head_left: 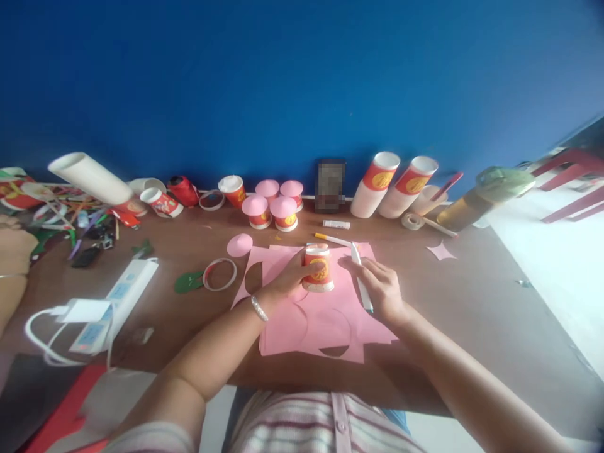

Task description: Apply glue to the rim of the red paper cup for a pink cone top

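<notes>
My left hand (295,275) is closed around a red paper cup (318,270) with a yellow emblem and white ends. It holds the cup roughly upright above pink paper sheets (325,321), some with round cut-outs. In my right hand (383,286) is a white marker-like stick (361,283) with a teal lower tip, just right of the cup and apart from it. Behind the hands lie a yellow-and-white pen (333,240) and a small white tube (336,224). Several similar cups topped with pink paper cones (283,205) stand farther back.
Stacked cups (375,185) and a bottle (467,204) line the blue wall at right. A power strip (116,305) with a white charger lies left, near tape rings (219,275) and a loose pink cone (240,245). Another person's arm (14,270) is at far left.
</notes>
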A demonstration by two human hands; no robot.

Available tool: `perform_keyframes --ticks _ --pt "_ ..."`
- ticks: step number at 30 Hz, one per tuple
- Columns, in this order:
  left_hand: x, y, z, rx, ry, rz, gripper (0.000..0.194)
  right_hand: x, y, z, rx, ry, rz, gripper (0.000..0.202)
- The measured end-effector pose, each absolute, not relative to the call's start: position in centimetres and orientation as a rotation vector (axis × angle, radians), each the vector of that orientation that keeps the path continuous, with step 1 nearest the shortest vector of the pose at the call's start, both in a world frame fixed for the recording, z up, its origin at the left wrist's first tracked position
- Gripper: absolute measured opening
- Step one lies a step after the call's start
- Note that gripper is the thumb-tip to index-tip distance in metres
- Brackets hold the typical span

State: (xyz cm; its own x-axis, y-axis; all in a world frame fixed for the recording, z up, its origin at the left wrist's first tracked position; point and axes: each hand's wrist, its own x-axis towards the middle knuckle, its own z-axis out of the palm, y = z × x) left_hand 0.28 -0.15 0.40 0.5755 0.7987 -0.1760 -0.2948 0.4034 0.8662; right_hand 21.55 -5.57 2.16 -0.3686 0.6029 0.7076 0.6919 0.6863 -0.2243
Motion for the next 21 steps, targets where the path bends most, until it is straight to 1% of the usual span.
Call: perform_keyframes --ticks 4,7,9,12,21 --pt "0.1 0.1 -0.3 0.869 0.699 0.776 0.058 23.5 -0.2 2.7 -0.97 -2.319 -0.551 0.045" --pt "-0.2 0.2 -0.8 0.898 0.669 0.798 0.061 24.8 4.5 2.3 -0.99 -2.471 -0.71 0.045" --pt "-0.2 0.2 -0.9 0.906 0.676 0.774 0.059 25.3 7.0 2.0 -1.018 -2.579 -0.754 0.04" --pt "-0.3 0.2 -0.9 0.91 0.669 0.747 0.062 25.4 9.3 1.7 -1.058 -2.727 -0.741 0.04" --pt "-0.4 0.4 -1.0 0.895 0.656 0.732 0.062 25.3 11.1 1.6 -1.194 -2.805 -0.813 0.057"
